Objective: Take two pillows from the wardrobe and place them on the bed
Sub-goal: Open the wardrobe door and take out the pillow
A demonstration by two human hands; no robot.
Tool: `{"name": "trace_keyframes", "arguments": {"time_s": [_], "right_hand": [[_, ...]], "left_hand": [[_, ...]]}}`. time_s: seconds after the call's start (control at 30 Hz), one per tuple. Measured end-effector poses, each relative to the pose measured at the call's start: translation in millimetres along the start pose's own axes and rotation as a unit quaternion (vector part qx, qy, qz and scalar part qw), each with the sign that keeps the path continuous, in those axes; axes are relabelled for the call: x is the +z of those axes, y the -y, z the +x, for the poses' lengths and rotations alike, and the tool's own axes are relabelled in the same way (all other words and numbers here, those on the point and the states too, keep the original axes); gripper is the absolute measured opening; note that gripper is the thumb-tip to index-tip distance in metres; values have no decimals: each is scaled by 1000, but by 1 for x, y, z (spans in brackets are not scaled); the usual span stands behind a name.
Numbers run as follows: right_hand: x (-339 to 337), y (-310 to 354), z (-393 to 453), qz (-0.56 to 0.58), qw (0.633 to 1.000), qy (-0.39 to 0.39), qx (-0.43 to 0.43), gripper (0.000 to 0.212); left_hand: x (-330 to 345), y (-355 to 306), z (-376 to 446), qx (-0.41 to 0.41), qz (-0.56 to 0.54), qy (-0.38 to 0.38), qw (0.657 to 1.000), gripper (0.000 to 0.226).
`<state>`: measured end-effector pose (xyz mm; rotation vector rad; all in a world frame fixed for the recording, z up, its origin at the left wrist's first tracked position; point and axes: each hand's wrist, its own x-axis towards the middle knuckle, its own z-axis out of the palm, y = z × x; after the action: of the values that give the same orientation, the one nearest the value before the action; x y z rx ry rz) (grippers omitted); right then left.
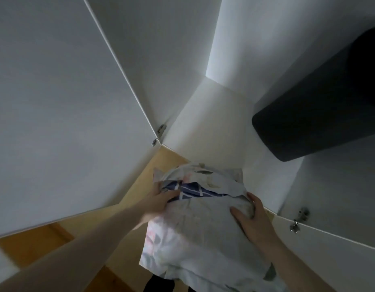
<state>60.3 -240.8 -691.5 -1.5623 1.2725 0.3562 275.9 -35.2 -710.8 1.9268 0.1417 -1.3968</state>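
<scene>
Pillow: a pale floral-print pillow [195,234] sits at the front of the wardrobe [214,114] opening, its near end hanging out over the wooden floor [35,243], towards the camera.
Second bundle: and there's a white one [203,175] just behind it, with a navy fabric with white stripes [193,191] showing in the seam between the two. Whether that rear one is a pillow, I cannot tell.
Left hand: the left hand [159,200] is in at the pillow's left edge, fingers curled into the fold by the navy fabric, gripping.
Right hand: the right hand [250,218] is clamped over the far right corner, thumb on top, fingers wrapped round the edge.
Left door: the open white door [56,102] stands close on the left, hinge [159,134] at its inner edge.
Right door: the other door [329,260] swings out near right, its hinge [299,221] just beside the right hand.
Room: a narrow channel between both doors, floor below.
Dark object: a dark rounded shape [308,119] hangs far right, clear of the pillow.
</scene>
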Motion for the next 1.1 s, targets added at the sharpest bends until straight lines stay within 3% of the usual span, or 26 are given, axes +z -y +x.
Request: {"name": "trace_keyframes", "arguments": {"time_s": [0.17, 0.27, 0.37, 0.5, 0.6, 0.67, 0.8, 0.93, 1.03, 1.1], "right_hand": [[-28, 43, -100, -41, 998, 40, -20, 71], [-46, 63, -160, -67, 996, 58, -24, 65], [-63, 77, -214, -85, 994, 69, -29, 66], [-82, 92, -260, -119, 987, 86, -59, 73], [-92, 107, -279, -150, 979, 111, -81, 78], [-99, 115, -287, -161, 973, 139, -90, 78], [-115, 135, -299, -229, 954, 151, -123, 85], [-124, 153, -335, -217, 940, 111, -238, 87], [-119, 154, -365, -310, 887, 119, -320, 109], [-113, 149, -372, -367, 853, 80, -361, 120]], "left_hand": [[-27, -8, -131, 21, -11, 75, 997, 110], [-42, -6, -208, 99, 55, 52, 992, 125], [-46, -2, -278, 189, 107, 32, 976, 108], [-40, 2, -335, 269, 53, -36, 961, 66], [-34, 4, -362, 272, 27, -78, 959, 28], [-28, 2, -380, 251, 14, -92, 963, 17], [-23, -5, -406, 194, -2, -135, 972, 36], [-20, -21, -425, 163, -77, -169, 969, 22], [-26, -31, -435, 153, -54, -193, 968, 49], [-32, -36, -442, 154, -33, -191, 969, 56]]}}
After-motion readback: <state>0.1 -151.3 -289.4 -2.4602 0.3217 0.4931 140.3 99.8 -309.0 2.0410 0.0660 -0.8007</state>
